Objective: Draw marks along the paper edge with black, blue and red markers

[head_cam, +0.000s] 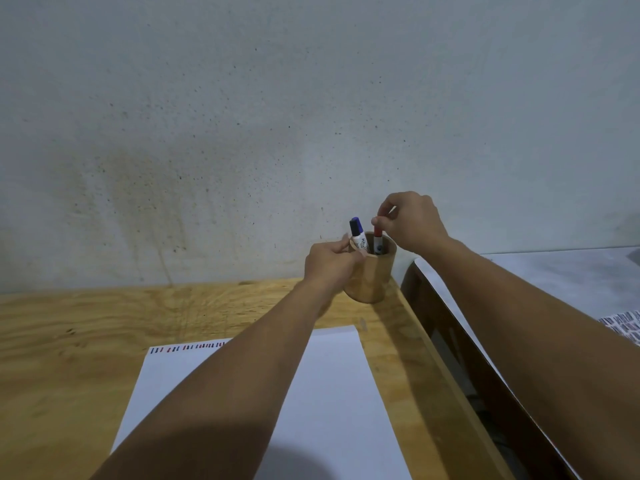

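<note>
The red marker (378, 241) stands in the wooden cup (375, 277) at the counter's (86, 327) far edge, right hand (414, 221) fingers pinched on its top. The left hand (330, 266) wraps the cup; its forearm hides part of the paper's (332, 393) marks (188, 348).

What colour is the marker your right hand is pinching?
Red, gripped by the right hand over the cup; head view.

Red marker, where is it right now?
Head view, right of centre: the red marker stands in the wooden cup beside the blue marker, its top pinched by the right hand.
</note>
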The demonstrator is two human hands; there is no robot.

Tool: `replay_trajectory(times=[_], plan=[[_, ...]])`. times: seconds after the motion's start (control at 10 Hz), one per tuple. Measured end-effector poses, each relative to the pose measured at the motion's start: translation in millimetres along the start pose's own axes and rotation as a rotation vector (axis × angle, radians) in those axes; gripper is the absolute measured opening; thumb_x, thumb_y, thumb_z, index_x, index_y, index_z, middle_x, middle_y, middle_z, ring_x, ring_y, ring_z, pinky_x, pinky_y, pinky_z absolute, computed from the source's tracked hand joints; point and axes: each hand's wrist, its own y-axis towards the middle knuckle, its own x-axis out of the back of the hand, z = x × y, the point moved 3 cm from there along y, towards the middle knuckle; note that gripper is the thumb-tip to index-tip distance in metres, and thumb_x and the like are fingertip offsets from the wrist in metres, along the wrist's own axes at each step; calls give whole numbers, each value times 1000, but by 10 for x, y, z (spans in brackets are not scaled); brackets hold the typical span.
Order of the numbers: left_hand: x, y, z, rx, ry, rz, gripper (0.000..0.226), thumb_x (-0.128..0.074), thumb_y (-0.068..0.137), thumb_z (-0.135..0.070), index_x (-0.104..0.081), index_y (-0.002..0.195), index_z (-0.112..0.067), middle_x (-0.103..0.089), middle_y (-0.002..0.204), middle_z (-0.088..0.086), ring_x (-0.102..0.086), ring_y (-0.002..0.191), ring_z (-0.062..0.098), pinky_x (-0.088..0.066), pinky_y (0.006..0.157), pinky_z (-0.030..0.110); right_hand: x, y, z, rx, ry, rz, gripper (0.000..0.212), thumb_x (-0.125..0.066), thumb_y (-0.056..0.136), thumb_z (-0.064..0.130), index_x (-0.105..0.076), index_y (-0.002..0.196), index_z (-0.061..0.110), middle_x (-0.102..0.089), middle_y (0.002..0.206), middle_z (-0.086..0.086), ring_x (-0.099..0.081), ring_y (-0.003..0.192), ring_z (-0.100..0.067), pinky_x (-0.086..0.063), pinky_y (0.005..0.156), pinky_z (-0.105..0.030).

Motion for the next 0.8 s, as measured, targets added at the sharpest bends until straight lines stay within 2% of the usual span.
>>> replay_trajectory(times=[0.1, 0.2, 0.4, 0.5, 0.6, 0.7, 0.8], plan=[[-6, 19, 16, -11, 2, -2, 51, -75, 71, -29, -65, 121, -24, -69, 119, -2, -63, 107, 17, -53, 94, 37, -28, -22, -27, -15, 26, -16, 7, -71, 87, 26, -71, 89, 18, -75, 92, -7, -69, 80, -22, -60, 75, -37], [-12, 35, 24, -11, 4, -7, 49, -75, 73, -28, -66, 121, -23, -70, 118, -1, -64, 106, 18, -54, 92, 37, -42, -49, -47, -31, 36, -8, 11, -67, 89, 23, -71, 99, 18, -75, 97, -9, -70, 86, -25, -60, 79, -40], [-36, 26, -7, -38, 51, -23, 42, -71, 81, -25, -65, 122, -21, -68, 112, -2, -62, 102, 19, -53, 77, 26, -69, -101, -84, -50, 37, 37, 27, -64, 90, 10, -66, 117, 15, -73, 107, -12, -66, 85, -22, -58, 78, -36], [-34, 8, -11, -61, 101, -41, 43, -71, 82, -31, -64, 123, -20, -70, 111, 0, -64, 99, 18, -50, 68, 21, -73, -141, -89, -42, 45, 63, 35, -64, 89, 8, -62, 124, 15, -73, 111, -12, -69, 91, -26, -59, 81, -39], [-25, -71, -46, -70, 138, -30, 44, -67, 85, -35, -62, 126, -21, -68, 114, -1, -62, 100, 17, -45, 63, 19, -68, -198, -109, -35, 39, 84, 44, -65, 89, 9, -57, 131, 15, -71, 118, -13, -69, 99, -29, -57, 83, -40], [-9, -105, -31, -78, 190, 2, 47, -66, 84, -37, -61, 127, -20, -65, 119, -2, -61, 103, 17, -44, 67, 20, -49, -252, -116, -37, 33, 91, 51, -69, 89, 14, -53, 137, 15, -67, 125, -12, -66, 107, -29, -55, 88, -39], [87, -213, -85, -92, 284, 0, 47, -67, 85, -33, -60, 127, -13, -65, 124, 5, -61, 105, 20, -41, 66, 19, -32, -353, -147, -44, 41, 50, 51, -70, 89, 23, -53, 137, 17, -67, 125, -9, -66, 107, -27, -54, 89, -39]])
